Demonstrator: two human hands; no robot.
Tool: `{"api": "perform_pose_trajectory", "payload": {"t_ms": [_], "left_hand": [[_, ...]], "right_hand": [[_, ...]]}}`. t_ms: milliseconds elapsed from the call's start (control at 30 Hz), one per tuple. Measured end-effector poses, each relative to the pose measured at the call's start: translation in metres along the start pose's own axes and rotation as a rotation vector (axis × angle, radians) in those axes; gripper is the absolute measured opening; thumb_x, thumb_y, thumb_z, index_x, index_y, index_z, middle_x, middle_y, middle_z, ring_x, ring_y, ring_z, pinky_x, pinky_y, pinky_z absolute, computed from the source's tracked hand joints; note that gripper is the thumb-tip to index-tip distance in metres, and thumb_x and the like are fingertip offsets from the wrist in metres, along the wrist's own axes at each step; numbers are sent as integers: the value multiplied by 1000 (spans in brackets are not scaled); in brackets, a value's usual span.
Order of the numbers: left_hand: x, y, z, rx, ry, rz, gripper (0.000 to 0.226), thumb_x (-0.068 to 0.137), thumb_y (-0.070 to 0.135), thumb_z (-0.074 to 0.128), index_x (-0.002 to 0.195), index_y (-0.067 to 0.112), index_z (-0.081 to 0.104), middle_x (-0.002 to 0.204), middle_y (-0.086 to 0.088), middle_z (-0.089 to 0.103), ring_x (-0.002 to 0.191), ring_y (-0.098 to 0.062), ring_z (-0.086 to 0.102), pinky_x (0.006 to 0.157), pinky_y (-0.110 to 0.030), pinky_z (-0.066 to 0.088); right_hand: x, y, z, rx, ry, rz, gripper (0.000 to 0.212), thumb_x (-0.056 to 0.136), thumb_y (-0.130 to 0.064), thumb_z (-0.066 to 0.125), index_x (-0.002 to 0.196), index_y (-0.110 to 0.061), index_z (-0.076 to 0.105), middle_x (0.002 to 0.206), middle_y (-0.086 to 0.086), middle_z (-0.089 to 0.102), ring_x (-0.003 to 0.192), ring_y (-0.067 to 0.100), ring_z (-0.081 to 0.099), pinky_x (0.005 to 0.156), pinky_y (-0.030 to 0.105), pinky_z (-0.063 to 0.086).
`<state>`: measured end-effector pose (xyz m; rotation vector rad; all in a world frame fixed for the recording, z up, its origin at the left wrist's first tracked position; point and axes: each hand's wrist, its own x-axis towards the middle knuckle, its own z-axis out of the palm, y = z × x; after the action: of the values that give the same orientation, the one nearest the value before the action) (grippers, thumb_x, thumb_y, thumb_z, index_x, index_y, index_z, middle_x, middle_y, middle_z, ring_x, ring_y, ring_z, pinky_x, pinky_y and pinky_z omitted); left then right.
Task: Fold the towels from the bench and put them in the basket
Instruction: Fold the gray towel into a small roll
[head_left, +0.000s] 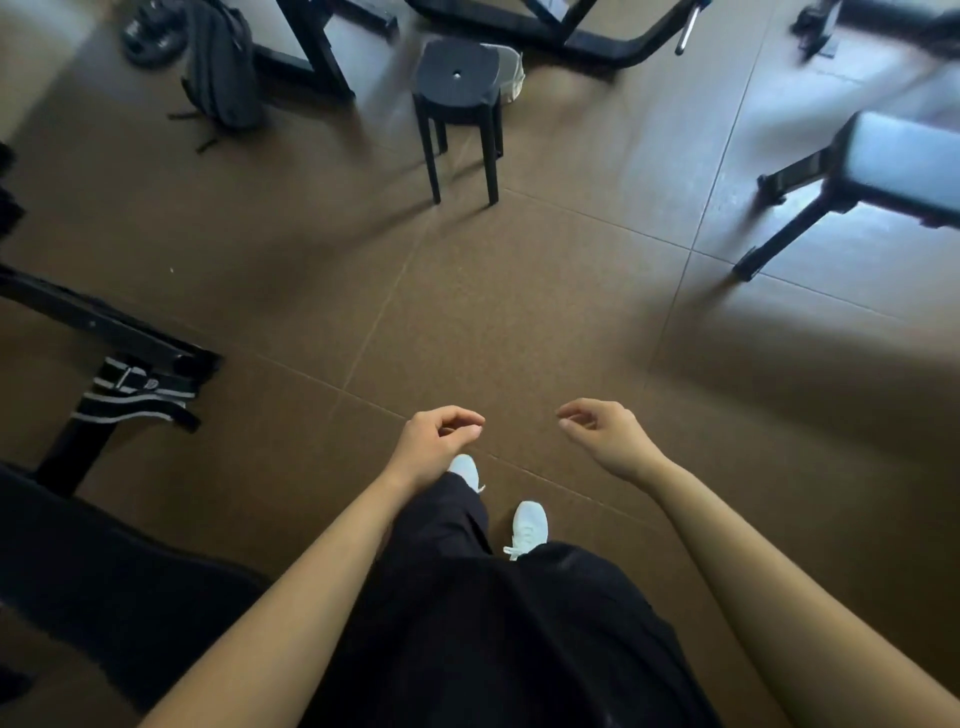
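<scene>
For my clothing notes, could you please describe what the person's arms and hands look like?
The left hand and right hand wear no gloves, rings, watch or bracelet that I can see. The left forearm and right forearm are bare to the frame edge, with no sleeves showing.

A brown speckled rubber tile floor (519, 322) runs across the room, its seams showing as thin pale lines. A round black plastic stool (457, 73) with four legs stands upright on it. To the stool's left, a dark grey fabric backpack (223, 67) sits on the floor, with black weight plates (148, 36) just beyond it. At the near left, a black-and-white striped strap with a metal buckle (137, 392) hangs over a black metal equipment frame (104, 327). A short chrome bar end (687, 31) juts from a curved black machine base (597, 44) at the far side.
</scene>
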<state>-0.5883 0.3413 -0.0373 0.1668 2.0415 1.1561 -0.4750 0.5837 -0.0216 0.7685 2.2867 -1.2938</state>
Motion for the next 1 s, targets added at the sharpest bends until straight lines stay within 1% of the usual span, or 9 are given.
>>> {"api": "perform_pose_trajectory", "payload": {"t_ms": [133,367,467,533,600,700,800,900,1000], "left_hand": [[78,27,-29,-18,28,-1,13,89,15,71,96,22,80,98,-2,79,99,-25,71,95,-42,54],[217,97,-91,-23,-46,33,11,84,25,73,93,27,79,95,3,79,99,-18,73,97,-37,55],[272,134,-115,8,-81,55,12,87,19,73,96,24,80,96,4,79,101,-18,73,99,-39,55],[309,164,-126,26,-87,66,14,85,25,73,96,23,80,96,3,79,100,-19,73,98,-39,55],[347,196,-133,39,-81,79,20,81,31,71,96,23,80,95,1,79,99,-20,73,97,-39,55],[408,237,-132,69,-98,69,12,84,26,73,95,24,79,96,-1,79,100,-23,73,98,-45,55],[468,279,-122,99,-111,53,15,79,33,70,91,29,78,94,2,79,100,-23,73,98,-45,55],[521,329,-112,150,-126,44,12,91,19,71,100,20,79,98,1,79,102,-22,72,100,-46,54],[569,374,-106,167,-124,48,15,93,20,69,104,19,79,101,1,78,103,-21,71,99,-43,55]], "right_hand": [[72,-35,-32,-19,-1,15,22,98,-28,62,115,-18,73,104,-2,72,99,14,65,88,28,48],[195,-113,-87,-5,53,47,19,99,-29,62,113,-21,73,102,-2,72,94,13,64,84,28,47],[239,-144,-113,17,83,49,22,99,-28,61,115,-19,72,103,-2,71,97,14,65,89,32,51],[269,-157,-134,84,125,65,21,97,-26,63,114,-19,74,101,-1,73,95,15,66,90,32,53],[299,-164,-156,139,140,92,19,96,-24,64,111,-20,75,98,-1,74,93,16,68,89,32,53],[347,-161,-194,193,147,122,16,95,-24,64,107,-24,75,95,-3,74,90,15,69,86,32,54],[399,-154,-240,227,167,155,15,94,-23,64,104,-26,75,91,-3,75,89,18,70,86,34,54],[451,-151,-293,194,178,168,15,94,-22,65,105,-21,75,89,-2,73,89,18,69,86,35,54],[500,-156,-348,169,169,146,14,94,-24,64,103,-22,74,91,-2,72,89,18,68,82,30,51]]}}
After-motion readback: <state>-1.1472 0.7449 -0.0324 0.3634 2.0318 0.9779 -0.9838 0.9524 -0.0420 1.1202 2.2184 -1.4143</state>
